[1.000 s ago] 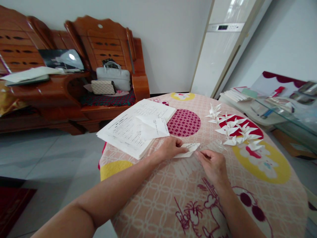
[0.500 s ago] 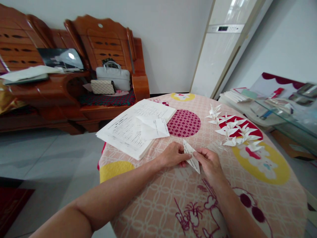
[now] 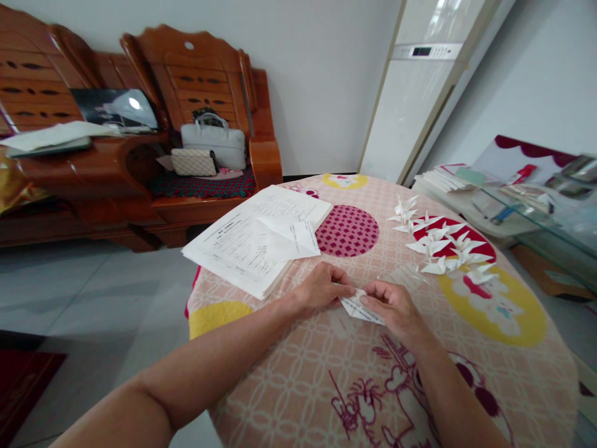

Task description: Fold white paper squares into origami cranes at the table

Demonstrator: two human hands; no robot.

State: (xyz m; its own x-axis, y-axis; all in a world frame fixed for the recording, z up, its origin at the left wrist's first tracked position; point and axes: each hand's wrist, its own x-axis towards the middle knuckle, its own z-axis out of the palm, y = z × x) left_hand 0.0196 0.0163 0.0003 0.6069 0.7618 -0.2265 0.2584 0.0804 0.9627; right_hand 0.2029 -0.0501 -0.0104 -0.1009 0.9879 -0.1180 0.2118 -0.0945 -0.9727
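A small folded piece of printed paper [image 3: 360, 308] is pinched between my two hands just above the table. My left hand [image 3: 324, 287] grips its upper left corner with thumb and fingers. On the other side my right hand [image 3: 390, 306] holds its right part, thumb on top, and hides that end. Beyond my hands to the right, several white folded paper cranes [image 3: 438, 246] sit in a cluster. A stack of printed sheets [image 3: 228, 242] lies to the left, with a loose folded sheet [image 3: 293, 241] on top of it.
The round table wears a patterned pink cloth [image 3: 280, 379]. A wooden chair [image 3: 265, 143] with a grey bag [image 3: 214, 144] stands behind at left. At right, a glass-topped side table [image 3: 536, 218] holds papers and other items. A tall white cabinet-like appliance [image 3: 410, 112] stands against the wall.
The folded paper has turned in my hands. Its long edge ran steeply toward me and now lies closer to sideways. Both hands have shifted their hold slightly.
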